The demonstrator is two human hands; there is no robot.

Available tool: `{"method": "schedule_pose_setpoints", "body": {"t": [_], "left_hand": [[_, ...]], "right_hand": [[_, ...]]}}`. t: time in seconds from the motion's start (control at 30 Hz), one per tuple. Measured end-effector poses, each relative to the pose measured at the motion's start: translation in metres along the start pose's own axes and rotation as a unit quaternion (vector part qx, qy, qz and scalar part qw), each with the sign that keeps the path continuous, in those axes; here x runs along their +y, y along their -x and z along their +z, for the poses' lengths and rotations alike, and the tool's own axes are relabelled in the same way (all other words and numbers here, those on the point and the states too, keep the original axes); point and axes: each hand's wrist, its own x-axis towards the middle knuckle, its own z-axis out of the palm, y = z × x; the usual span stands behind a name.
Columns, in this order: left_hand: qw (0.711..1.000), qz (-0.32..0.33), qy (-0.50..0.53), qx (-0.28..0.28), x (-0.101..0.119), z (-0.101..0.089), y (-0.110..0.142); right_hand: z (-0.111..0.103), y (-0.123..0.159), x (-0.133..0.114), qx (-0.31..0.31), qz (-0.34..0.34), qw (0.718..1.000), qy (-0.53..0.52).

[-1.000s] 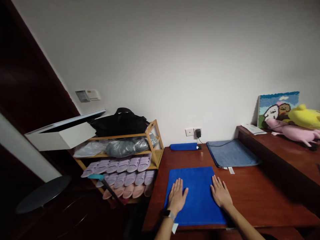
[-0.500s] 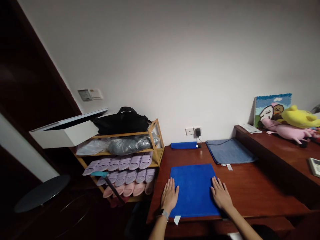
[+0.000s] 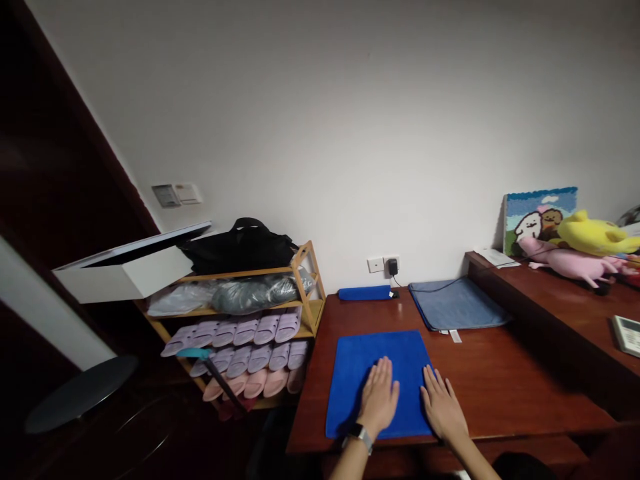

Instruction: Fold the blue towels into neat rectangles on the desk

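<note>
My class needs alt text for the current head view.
The left hand is over a blue cloth on a brown table, the right hand at the cloth's right edge. A grey-blue cloth lies behind; a shoe rack stands left.

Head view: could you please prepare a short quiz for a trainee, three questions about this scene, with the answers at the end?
1. Open question: where is the right hand with respect to the flat blue cloth?
2. True or false: the left hand has a watch at its wrist.
3. Fill the gap: beside the white box, on top of the rack, lies a black ____.

Key
1. At its right edge.
2. True.
3. Bag.
</note>
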Motion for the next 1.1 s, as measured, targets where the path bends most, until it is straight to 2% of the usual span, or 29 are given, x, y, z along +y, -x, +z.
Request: {"method": "schedule_pose_setpoints", "body": {"t": [0.07,0.1,0.17,0.23,0.33,0.43,0.53,0.7,0.87,0.97,1.1], "left_hand": [[0.998,0.059,0.022,-0.013,0.027,0.014,-0.003],[0.997,0.067,0.03,-0.017,0.035,0.018,-0.003],[0.997,0.06,0.042,-0.025,0.036,0.021,0.0],[0.998,0.036,0.044,-0.039,0.02,0.014,0.009],[0.998,-0.04,0.023,-0.049,-0.027,-0.003,0.035],[0.99,-0.135,-0.009,-0.031,-0.075,-0.014,0.066],[0.986,-0.162,-0.026,-0.007,-0.101,-0.015,0.085],[0.985,-0.167,-0.036,-0.002,-0.103,-0.009,0.087],[0.985,-0.163,-0.048,0.02,-0.111,0.002,0.084],[0.986,-0.155,-0.055,0.019,-0.118,0.005,0.082],[0.987,-0.151,-0.061,-0.009,-0.12,-0.003,0.078]], "right_hand": [[0.002,0.0,0.002,0.006,-0.007,1.0,-0.006],[0.003,0.0,0.002,0.01,-0.011,1.0,-0.01],[0.003,0.0,0.003,0.013,-0.013,1.0,-0.017],[0.004,0.001,0.003,0.013,-0.011,1.0,-0.019],[0.007,0.001,0.003,0.021,-0.007,1.0,-0.019],[0.011,0.001,0.003,0.025,-0.005,0.999,-0.021],[0.007,-0.001,0.001,0.017,-0.003,1.0,-0.021],[-0.004,0.006,0.001,-0.009,0.006,1.0,-0.022],[0.018,0.031,0.013,0.061,-0.023,0.997,-0.049],[0.031,0.039,0.016,0.081,-0.04,0.994,-0.055],[0.031,0.038,0.014,0.089,-0.028,0.994,-0.06]]}}
